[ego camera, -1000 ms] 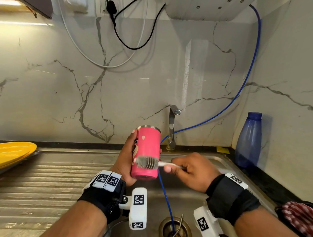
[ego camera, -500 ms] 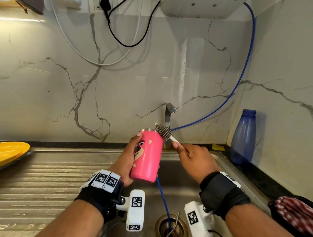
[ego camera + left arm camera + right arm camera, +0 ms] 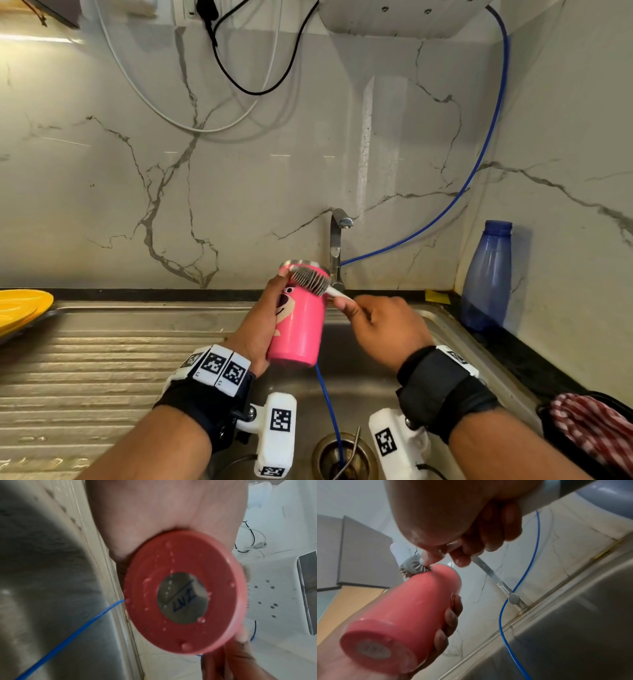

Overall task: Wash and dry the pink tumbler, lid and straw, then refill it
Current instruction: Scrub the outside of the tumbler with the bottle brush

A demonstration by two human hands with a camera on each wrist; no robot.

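My left hand [image 3: 255, 329] grips the pink tumbler [image 3: 299, 318] upright over the sink, fingers wrapped round its far side. The tumbler has a cartoon face and a steel rim, with no lid on it. Its wet base [image 3: 185, 592] fills the left wrist view. My right hand [image 3: 380, 323] pinches the white handle of a grey bristle brush [image 3: 310, 279], whose head lies against the tumbler's upper side just under the rim. From the right wrist the brush [image 3: 413, 568] touches the tumbler [image 3: 412, 608] near its top. Lid and straw are not in view.
The steel sink basin [image 3: 373, 387] lies below with its drain [image 3: 342, 457] and a blue hose [image 3: 329, 404] running into it. A tap [image 3: 337, 240] stands behind the tumbler. A blue bottle [image 3: 486, 277] is at right, a yellow plate [image 3: 20, 306] at left, a checked cloth [image 3: 592, 426] at lower right.
The brush went from the tumbler's lower side up to the rim, and now lies across the upper side. The left hand turned the tumbler so the cartoon face shows.
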